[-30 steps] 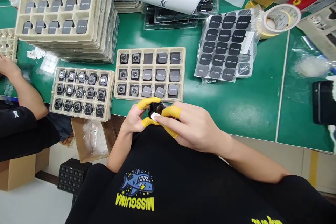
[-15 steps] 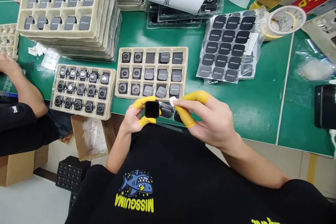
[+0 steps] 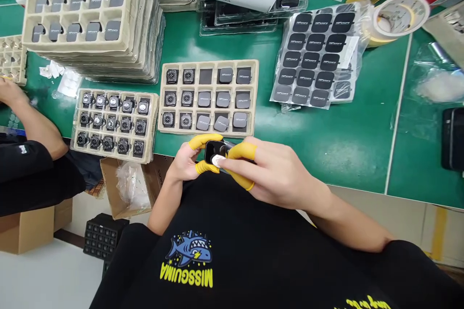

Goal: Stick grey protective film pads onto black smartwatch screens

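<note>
My left hand (image 3: 185,160), with yellow finger cots, grips a black smartwatch body (image 3: 211,148) by its edges, its dark screen facing up. My right hand (image 3: 273,169), also in yellow finger cots, pinches a small white wipe (image 3: 218,160) against the lower right part of that screen. Just beyond the hands lies a beige tray (image 3: 256,91). Watch bodies sit in its left columns, back side up; most of its other pockets show grey squares with printed lettering. Part of the watch is hidden behind my right fingers.
A second tray of watch bodies (image 3: 155,128) stands left, before a tall tray stack (image 3: 126,9). Sticker sheets (image 3: 306,77) and tape rolls (image 3: 400,17) lie right. A co-worker's arm (image 3: 39,123) rests at far left. An open carton (image 3: 112,198) stands below the table edge.
My right hand has moved left, bringing the white wipe from beside the watch onto its screen. My left hand still holds the watch, shifted slightly right. The camera view has shifted a little.
</note>
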The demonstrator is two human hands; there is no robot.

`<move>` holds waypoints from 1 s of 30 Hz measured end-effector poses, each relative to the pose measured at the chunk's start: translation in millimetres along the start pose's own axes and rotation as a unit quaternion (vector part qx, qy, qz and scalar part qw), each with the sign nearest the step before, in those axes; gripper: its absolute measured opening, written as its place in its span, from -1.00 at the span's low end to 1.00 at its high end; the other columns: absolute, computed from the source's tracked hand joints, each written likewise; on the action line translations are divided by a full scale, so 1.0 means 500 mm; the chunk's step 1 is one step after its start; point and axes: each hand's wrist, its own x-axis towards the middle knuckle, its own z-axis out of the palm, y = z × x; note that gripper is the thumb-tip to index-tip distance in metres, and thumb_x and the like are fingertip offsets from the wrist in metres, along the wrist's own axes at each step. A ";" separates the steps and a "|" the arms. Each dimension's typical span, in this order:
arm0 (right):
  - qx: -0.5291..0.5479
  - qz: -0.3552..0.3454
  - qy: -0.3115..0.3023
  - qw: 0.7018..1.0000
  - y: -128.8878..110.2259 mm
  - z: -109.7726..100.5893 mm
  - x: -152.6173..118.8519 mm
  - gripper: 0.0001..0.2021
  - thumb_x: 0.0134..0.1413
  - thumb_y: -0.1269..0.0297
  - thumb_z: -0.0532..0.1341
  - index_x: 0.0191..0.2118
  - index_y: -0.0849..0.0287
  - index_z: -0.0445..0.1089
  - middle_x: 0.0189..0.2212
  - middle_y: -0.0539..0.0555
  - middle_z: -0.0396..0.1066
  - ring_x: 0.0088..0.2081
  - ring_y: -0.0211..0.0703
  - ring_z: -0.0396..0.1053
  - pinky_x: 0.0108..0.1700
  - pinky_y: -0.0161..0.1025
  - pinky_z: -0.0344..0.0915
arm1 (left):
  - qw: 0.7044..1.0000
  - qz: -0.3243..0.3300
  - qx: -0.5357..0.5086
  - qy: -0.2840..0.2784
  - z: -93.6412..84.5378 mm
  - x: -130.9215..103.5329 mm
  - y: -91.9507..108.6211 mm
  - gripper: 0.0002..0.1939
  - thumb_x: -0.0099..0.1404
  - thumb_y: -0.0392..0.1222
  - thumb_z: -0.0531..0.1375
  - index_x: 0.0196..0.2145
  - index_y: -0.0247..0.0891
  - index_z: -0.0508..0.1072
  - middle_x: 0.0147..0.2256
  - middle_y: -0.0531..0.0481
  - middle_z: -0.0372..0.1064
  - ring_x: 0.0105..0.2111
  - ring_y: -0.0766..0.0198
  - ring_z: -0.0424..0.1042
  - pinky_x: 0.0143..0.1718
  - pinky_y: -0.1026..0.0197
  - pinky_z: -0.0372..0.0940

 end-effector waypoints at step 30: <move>-0.020 0.103 0.051 0.993 0.000 -0.014 -0.028 -0.75 0.45 0.50 0.30 0.12 0.08 0.52 -0.23 0.10 0.55 -0.28 -0.13 0.57 -0.31 -0.22 0.42 | 0.999 0.001 -0.035 -0.004 0.010 0.005 0.001 -0.23 0.28 0.23 0.54 0.30 -0.20 0.54 -0.09 -0.20 0.74 -0.13 -0.01 0.78 -0.10 0.11 0.66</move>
